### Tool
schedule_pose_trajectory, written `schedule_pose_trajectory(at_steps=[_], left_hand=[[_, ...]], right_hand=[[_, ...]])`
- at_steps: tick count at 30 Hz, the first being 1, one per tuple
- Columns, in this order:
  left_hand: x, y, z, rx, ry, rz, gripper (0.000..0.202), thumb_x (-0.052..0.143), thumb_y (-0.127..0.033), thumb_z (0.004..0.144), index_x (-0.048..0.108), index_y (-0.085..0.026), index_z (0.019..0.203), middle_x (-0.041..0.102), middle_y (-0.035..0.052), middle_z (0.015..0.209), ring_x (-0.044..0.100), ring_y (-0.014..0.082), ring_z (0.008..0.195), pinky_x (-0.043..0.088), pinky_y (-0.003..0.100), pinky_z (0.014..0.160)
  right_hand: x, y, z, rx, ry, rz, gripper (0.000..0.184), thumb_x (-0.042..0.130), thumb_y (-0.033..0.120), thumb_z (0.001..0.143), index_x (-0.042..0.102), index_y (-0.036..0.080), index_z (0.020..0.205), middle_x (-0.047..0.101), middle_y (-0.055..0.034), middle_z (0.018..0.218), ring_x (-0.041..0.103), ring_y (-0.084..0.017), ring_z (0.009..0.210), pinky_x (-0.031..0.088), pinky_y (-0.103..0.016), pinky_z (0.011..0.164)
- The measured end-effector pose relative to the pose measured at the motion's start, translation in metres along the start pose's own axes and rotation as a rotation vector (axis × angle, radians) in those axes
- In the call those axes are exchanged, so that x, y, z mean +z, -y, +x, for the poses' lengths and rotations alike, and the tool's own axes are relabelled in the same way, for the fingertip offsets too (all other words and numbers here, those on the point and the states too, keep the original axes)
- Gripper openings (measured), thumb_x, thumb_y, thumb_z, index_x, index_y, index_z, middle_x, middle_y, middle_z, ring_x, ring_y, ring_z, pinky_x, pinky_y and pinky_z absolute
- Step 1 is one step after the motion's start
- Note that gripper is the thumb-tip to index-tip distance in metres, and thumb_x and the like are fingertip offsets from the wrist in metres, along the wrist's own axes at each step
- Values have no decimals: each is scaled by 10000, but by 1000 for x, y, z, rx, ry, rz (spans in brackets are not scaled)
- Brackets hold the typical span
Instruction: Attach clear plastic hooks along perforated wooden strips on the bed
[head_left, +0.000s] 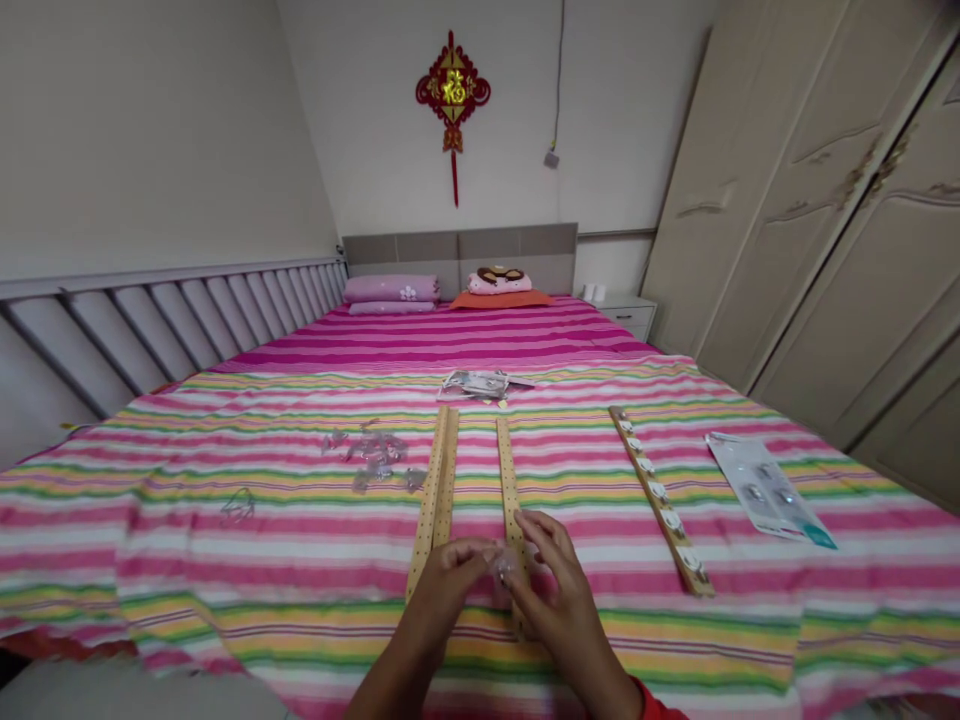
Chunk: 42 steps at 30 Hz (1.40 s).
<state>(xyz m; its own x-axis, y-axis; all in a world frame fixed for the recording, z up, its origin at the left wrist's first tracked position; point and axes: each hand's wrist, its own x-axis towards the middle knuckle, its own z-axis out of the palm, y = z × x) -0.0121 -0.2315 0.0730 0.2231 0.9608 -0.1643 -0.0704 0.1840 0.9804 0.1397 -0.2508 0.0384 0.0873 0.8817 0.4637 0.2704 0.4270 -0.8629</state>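
Over the near end of a narrow perforated wooden strip (508, 465), a small clear plastic piece (504, 566) sits between my two hands. My left hand (450, 585) pinches it from the left with thumb and forefinger. From the other side, the thumb of my right hand (559, 590) presses against the piece, while its other fingers are bent above. Blur hides the piece's exact shape. Just left of my hands lie more perforated wooden strips (435, 490), side by side. Farther left is a loose pile of clear plastic pieces (379, 455).
To the right lies a wooden strip with several white fittings (658, 491) along it. Beyond it is a clear blister pack (769, 490). More flat packaging (484, 385) rests farther up the striped bedspread (300, 610). A tangle of thin wire (238, 506) lies at left.
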Motion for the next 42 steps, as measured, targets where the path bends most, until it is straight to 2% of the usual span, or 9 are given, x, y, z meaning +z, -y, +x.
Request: schedule_pose_trajectory(at_steps=[6, 10, 14, 21, 25, 30, 33, 36, 42], left_hand=[[4, 10, 3, -70, 10, 30, 167, 735, -314, 632, 728, -150, 666, 689, 49, 730, 614, 199, 730, 473, 303, 733], [4, 14, 8, -22, -101, 122, 115, 759, -220, 564, 674, -154, 524, 656, 65, 795, 600, 210, 731, 480, 312, 713], [8, 11, 7, 152, -109, 313, 126, 714, -144, 568, 643, -195, 478, 632, 61, 768, 573, 236, 819, 443, 346, 845], [16, 13, -4, 202, -23, 157, 216, 643, -13, 571, 622, -215, 499, 603, 79, 769, 520, 310, 1019, 325, 434, 1026], [22, 8, -8, 195, -65, -73, 295, 576, 62, 603, 632, -222, 545, 631, 97, 872, 443, 330, 1203, 287, 443, 1079], [27, -14, -13, 297, -190, -132, 296, 631, 10, 659, 712, -197, 855, 628, 88, 1106, 426, 282, 1246, 285, 341, 1088], [23, -15, -14, 330, -312, -39, 257, 708, -110, 662, 718, -203, 901, 642, 70, 1067, 509, 271, 1137, 362, 311, 1015], [20, -1, -12, 235, -426, -42, 238, 725, -228, 673, 709, -190, 908, 671, 70, 987, 572, 261, 1020, 449, 306, 885], [29, 29, -12, 182, -320, -15, 283, 756, -354, 619, 700, -170, 828, 704, 63, 844, 638, 230, 837, 513, 300, 752]], right_hand=[[-13, -4, 3, 353, -9, 311, 348, 652, 393, 743, 681, 191, 1025, 678, -91, 953, 619, -237, 881, 512, -360, 766], [-18, 2, 1, 221, 28, 158, 195, 648, 362, 749, 723, 205, 837, 677, -66, 819, 606, -210, 767, 483, -308, 678], [-15, 3, -3, 123, 100, 4, 82, 669, 273, 723, 709, 211, 689, 610, -27, 666, 562, -176, 656, 429, -265, 574], [-11, 5, -10, 343, 156, 152, 81, 654, 233, 660, 617, 198, 597, 504, 49, 490, 453, -107, 460, 352, -220, 443], [-5, 3, -14, 446, 111, 321, 115, 686, 256, 628, 647, 192, 716, 536, 52, 531, 478, -107, 484, 378, -216, 450], [-5, -8, -17, 613, -23, 555, 364, 797, 357, 544, 689, 152, 825, 593, 28, 569, 518, -116, 495, 424, -242, 484], [-9, -13, -19, 692, -145, 693, 326, 818, 359, 556, 693, 146, 769, 635, 2, 600, 553, -122, 537, 453, -244, 529], [-9, -15, -22, 714, -226, 899, 274, 831, 286, 572, 678, 166, 765, 659, 3, 672, 585, -117, 584, 469, -224, 550], [5, -14, -28, 753, -143, 1233, 254, 823, 208, 602, 669, 209, 804, 673, 18, 717, 606, -107, 608, 486, -208, 565]])
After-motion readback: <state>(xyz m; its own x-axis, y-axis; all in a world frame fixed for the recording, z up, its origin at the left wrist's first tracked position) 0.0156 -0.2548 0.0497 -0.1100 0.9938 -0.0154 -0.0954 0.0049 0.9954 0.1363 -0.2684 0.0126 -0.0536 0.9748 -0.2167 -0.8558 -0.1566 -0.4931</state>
